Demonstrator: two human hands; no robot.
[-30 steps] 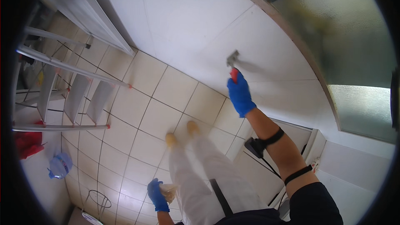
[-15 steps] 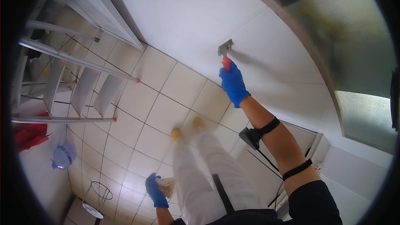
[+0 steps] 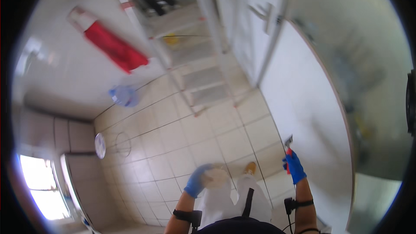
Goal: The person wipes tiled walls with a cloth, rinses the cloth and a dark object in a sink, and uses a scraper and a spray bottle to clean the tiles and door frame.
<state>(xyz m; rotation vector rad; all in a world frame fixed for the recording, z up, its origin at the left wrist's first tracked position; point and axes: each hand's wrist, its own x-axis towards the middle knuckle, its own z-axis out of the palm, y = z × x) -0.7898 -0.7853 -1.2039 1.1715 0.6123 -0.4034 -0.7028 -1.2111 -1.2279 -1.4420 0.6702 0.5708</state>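
Note:
In a blue glove, my right hand point(image 3: 296, 168) is closed around the red handle of a scraper point(image 3: 289, 141). The scraper's flat metal blade points up, beside the white wall point(image 3: 316, 99) on my right; whether it touches the wall I cannot tell. My left hand point(image 3: 197, 181), gloved in blue too, is blurred in front of my legs. Its fingers are closed on a pale, crumpled cloth point(image 3: 217, 177), whose exact kind is smeared by motion.
A stepladder point(image 3: 203, 80) stands ahead on the tiled floor point(image 3: 173, 138). A red cloth point(image 3: 115, 47) hangs on the left wall, above a clear blue plastic bottle point(image 3: 125, 96). Farther left are a round white disc point(image 3: 100, 145) and a bright window point(image 3: 43, 186). A door point(image 3: 255, 21) is ahead right.
The view has swung to the left. The scraper has come down from the wall and is closer to my body. My left hand has risen in front of my legs with the cloth.

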